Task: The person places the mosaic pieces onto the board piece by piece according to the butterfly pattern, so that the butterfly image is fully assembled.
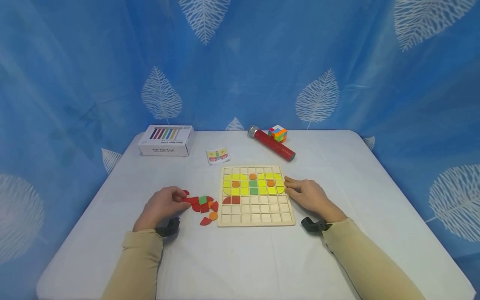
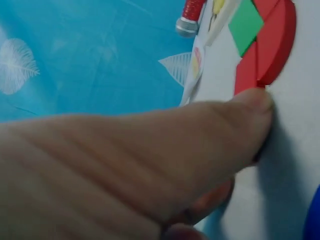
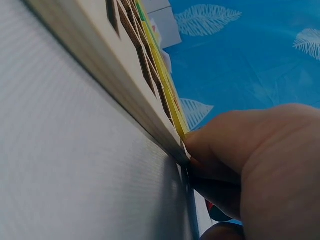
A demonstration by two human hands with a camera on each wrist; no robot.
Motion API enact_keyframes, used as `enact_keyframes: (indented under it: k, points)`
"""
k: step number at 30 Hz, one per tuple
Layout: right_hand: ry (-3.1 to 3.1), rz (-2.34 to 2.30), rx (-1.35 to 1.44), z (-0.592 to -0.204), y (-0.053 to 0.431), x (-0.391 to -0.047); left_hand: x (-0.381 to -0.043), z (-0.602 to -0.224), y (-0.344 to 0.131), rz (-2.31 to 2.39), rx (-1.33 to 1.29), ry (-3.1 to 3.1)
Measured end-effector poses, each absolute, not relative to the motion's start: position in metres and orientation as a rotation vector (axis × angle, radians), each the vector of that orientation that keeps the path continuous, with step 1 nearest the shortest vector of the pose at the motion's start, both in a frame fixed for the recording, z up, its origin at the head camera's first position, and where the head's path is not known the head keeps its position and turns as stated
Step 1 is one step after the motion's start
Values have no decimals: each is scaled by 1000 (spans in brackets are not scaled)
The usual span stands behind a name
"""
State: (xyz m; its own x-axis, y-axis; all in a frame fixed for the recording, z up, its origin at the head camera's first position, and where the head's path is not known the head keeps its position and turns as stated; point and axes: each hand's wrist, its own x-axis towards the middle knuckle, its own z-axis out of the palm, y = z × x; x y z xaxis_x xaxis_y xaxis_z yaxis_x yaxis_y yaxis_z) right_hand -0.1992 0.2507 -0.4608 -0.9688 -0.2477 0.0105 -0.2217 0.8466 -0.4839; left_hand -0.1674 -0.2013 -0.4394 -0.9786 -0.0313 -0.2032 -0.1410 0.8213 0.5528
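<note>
My left hand point(image 1: 162, 205) is at the left of a loose pile of coloured pieces, thumb and forefinger pinching a red piece point(image 1: 186, 200). In the left wrist view the thumb point(image 2: 210, 135) lies right against red pieces, with a green square point(image 2: 246, 27) beyond; the forefinger is mostly hidden. A wooden grid board point(image 1: 256, 221) lies right of the pile, holding yellow, orange and green pieces in its upper rows and two red pieces point(image 1: 231, 200) below them at the left. With thumb and fingers, my right hand point(image 1: 309, 195) holds the board's right edge point(image 3: 150, 120).
A small picture card point(image 1: 217, 156) with a butterfly pattern lies behind the board. Farther back are a white box point(image 1: 165, 141), a red microphone point(image 1: 273, 143) and a colourful puzzle cube point(image 1: 278, 133). An orange disc point(image 1: 213, 216) and a red quarter piece point(image 1: 206, 221) lie near the board's left edge.
</note>
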Motion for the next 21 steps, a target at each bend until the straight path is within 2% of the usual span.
enact_keyframes:
  k: [21]
  points:
    - [2972, -775, -374, -459, 249, -197, -169, -440, -206, 984, -79, 2850]
